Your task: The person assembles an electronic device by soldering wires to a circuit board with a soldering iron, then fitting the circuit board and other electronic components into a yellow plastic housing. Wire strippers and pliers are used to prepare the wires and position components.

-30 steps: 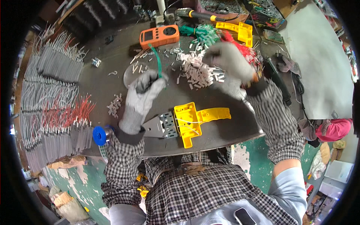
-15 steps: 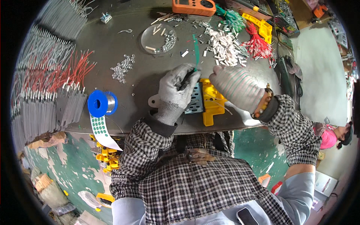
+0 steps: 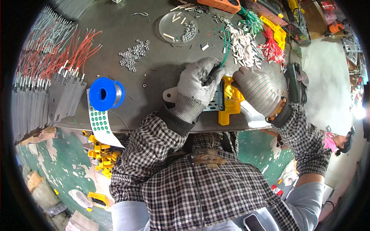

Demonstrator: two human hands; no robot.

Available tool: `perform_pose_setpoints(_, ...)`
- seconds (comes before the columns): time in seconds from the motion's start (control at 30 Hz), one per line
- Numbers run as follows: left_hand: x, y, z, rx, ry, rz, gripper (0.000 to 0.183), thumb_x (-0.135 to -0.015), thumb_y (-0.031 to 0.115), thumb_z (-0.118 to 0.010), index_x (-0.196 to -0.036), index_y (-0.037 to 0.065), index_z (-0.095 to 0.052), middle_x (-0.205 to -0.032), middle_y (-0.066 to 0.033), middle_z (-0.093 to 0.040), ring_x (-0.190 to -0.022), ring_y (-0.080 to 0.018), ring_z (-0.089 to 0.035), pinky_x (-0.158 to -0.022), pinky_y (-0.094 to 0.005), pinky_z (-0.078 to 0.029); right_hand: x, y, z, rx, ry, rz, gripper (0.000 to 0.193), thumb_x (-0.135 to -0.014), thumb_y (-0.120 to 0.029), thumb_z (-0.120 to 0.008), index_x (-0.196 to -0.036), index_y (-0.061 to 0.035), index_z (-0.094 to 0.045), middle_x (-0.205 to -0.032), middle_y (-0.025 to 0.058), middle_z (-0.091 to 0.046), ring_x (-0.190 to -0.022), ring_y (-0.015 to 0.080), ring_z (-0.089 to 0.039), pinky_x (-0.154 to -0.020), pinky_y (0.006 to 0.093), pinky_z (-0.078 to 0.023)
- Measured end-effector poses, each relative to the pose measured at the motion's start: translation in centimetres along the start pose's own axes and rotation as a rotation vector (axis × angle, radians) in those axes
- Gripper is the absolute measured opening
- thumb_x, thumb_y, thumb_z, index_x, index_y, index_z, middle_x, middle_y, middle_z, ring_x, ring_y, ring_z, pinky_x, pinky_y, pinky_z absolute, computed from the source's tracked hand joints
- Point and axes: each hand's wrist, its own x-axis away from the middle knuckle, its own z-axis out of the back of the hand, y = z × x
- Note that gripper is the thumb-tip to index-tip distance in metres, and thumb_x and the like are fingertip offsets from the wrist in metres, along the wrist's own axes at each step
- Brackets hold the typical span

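My left hand [image 3: 198, 82], in a grey glove, pinches a green wire [image 3: 227, 48] between thumb and fingers. The wire rises from the fingertips toward the back of the table. Close by on the right, my right hand [image 3: 256, 88], in a pale striped glove, is closed with its fingers curled; what it holds, if anything, is hidden. Beneath and between both hands lies a yellow plastic housing [image 3: 224, 118] beside a perforated metal plate [image 3: 213, 104], partly covered by my left hand. A thin pale wire crosses the housing.
White sleeves [image 3: 246, 50] lie heaped behind my hands, with green wires [image 3: 251, 21] and red wires [image 3: 273, 48] bundled beyond. Left are metal nuts [image 3: 133, 56], a blue solder spool [image 3: 106, 94] and stacked grey strips [image 3: 32, 111]. A round clear dish [image 3: 178, 27] sits farther back.
The view has shifted, so most of the table's things sit farther right in it. The green wire now shows two strands above my left fingers. Both hands stay close together over the housing.
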Motion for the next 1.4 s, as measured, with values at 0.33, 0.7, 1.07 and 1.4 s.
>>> perform_pose_setpoints(0.33,-0.5,-0.9,-0.8,0.142,0.026,-0.015,0.027,-0.092,-0.006,-0.06,-0.117,0.002,-0.058,-0.095,-0.0039,-0.066,-0.087,-0.0067,-0.06,-0.079,-0.0222,-0.049,-0.2,-1.1,0.4,-0.015,-0.007,-0.066,0.028,-0.074,-0.009,-0.067,-0.1,-0.0023,-0.062,-0.096,0.0135,-0.063,-0.091,0.0312,-0.065,-0.072,0.0403,-0.054)
perform_pose_setpoints(0.7,-1.5,2.8,2.7,0.11,-0.46,0.184,0.079,-0.088,0.004,-0.07,-0.152,0.009,-0.026,-0.088,-0.0051,-0.062,-0.08,-0.0117,-0.058,-0.077,-0.0254,-0.052,0.7,-0.6,6.1,-0.67,0.208,0.135,0.038,-0.077,-0.017,-0.072,-0.114,-0.0112,-0.064,-0.106,0.0117,-0.065,-0.095,0.0326,-0.063,-0.081,0.0404,-0.051)
perform_pose_setpoints(1.07,1.8,0.9,2.8,-0.874,-0.349,-0.275,0.1,-0.066,0.049,-0.083,-0.146,0.012,-0.036,-0.138,-0.0167,-0.047,-0.126,-0.036,-0.045,-0.109,-0.0491,-0.035,-1.5,0.3,0.5,0.03,0.078,0.115,0.015,-0.079,-0.011,-0.063,-0.093,-0.0068,-0.062,-0.09,0.009,-0.06,-0.085,0.0271,-0.065,-0.066,0.0373,-0.056)
perform_pose_setpoints(1.4,1.4,1.4,2.7,-1.097,-0.487,-0.277,0.105,-0.067,0.058,-0.077,-0.149,0.01,-0.032,-0.135,-0.0122,-0.051,-0.126,-0.0273,-0.047,-0.11,-0.0447,-0.033,-1.4,-0.4,0.9,0.044,0.026,0.13,0.018,-0.078,-0.015,-0.065,-0.094,-0.0081,-0.062,-0.091,0.0093,-0.057,-0.087,0.0277,-0.062,-0.07,0.0387,-0.053)
